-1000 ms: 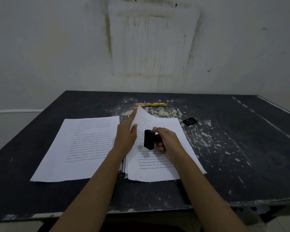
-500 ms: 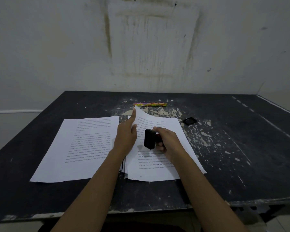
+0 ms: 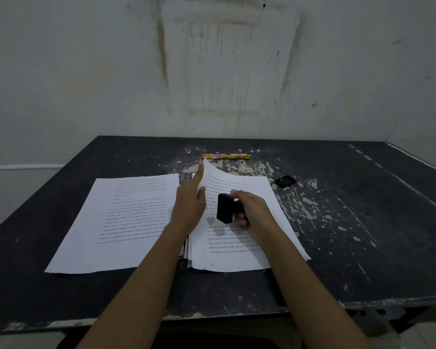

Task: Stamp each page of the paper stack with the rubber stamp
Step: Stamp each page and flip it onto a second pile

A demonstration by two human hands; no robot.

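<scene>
The left hand (image 3: 189, 207) pinches the lifted top page (image 3: 222, 180) of the paper stack (image 3: 237, 248), thumb in front, forefinger behind its edge. Just right of them, the right hand (image 3: 252, 212) curls round the rubber stamp (image 3: 224, 207), hiding most of its handle

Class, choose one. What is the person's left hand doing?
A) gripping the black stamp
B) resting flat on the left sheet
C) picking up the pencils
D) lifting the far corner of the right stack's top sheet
D: the left hand pinches the top sheet by its raised corner; the right hand grips the stamp.
</scene>
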